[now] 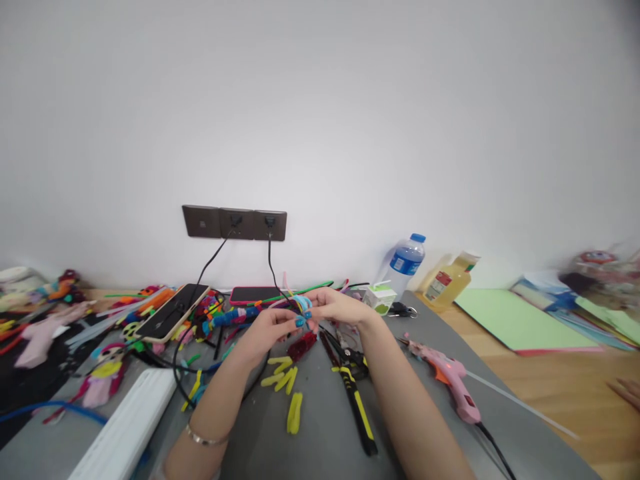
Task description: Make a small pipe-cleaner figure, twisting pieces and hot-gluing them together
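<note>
My left hand (pixel 273 330) and my right hand (pixel 334 308) meet above the grey table, fingertips pinched together. Between them is a light-blue fuzzy craft stem (pixel 303 304), bent into a curve; its lower end is hidden by the fingers. Below the hands lie a dark red fuzzy bundle (pixel 303 345) and several short yellow folded stems (pixel 294 413). Beside my right forearm rests a long tool with a black-and-yellow handle (pixel 359 410). Farther right, a pink glue gun (pixel 453 380) lies on its side with a glue stick in it.
A white power strip (pixel 127 427) and a phone (pixel 173 312) lie left, among colourful fuzzy figures (pixel 106 373) and black cables. Along the wall stand a small white-green box (pixel 379 299), a water bottle (pixel 406 263) and a yellow bottle (pixel 450 279). Another person's hand (pixel 627 392) shows at the right edge.
</note>
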Tool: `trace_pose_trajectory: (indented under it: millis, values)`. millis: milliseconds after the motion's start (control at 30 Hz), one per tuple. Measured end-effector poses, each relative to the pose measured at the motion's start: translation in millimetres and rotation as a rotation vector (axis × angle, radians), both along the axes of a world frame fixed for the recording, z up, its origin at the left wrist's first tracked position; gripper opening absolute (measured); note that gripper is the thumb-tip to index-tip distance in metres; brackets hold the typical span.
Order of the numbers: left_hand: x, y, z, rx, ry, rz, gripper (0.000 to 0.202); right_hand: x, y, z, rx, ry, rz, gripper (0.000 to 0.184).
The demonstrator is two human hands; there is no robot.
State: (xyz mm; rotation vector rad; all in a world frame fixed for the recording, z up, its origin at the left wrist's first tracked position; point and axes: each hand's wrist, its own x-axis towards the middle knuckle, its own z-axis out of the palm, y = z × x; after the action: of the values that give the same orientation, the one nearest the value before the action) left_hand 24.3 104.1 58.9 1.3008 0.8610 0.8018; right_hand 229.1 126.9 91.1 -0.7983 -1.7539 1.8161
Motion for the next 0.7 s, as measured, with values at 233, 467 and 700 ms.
trace_pose_trajectory:
  millis: [233, 467, 700]
  values:
    - [2.4, 2.3, 0.8, -0.151, -0.199, 0.193, 0.044, -0.3, 10.4, -9.8, 0.032, 0.042, -0.064, 0.036]
    - [2.8, 9.7, -7.4, -0.162, -0.43, 0.341, 0.044, -7.4, 19.4, -31.7, -0.004, 0.218, -0.129, 0.035]
    - [6.5, 7.7, -4.6, -0.16, -0.494, 0.363, 0.041, -9.9, 18.5, -32.7, 0.045, 0.195, -0.087, 0.036]
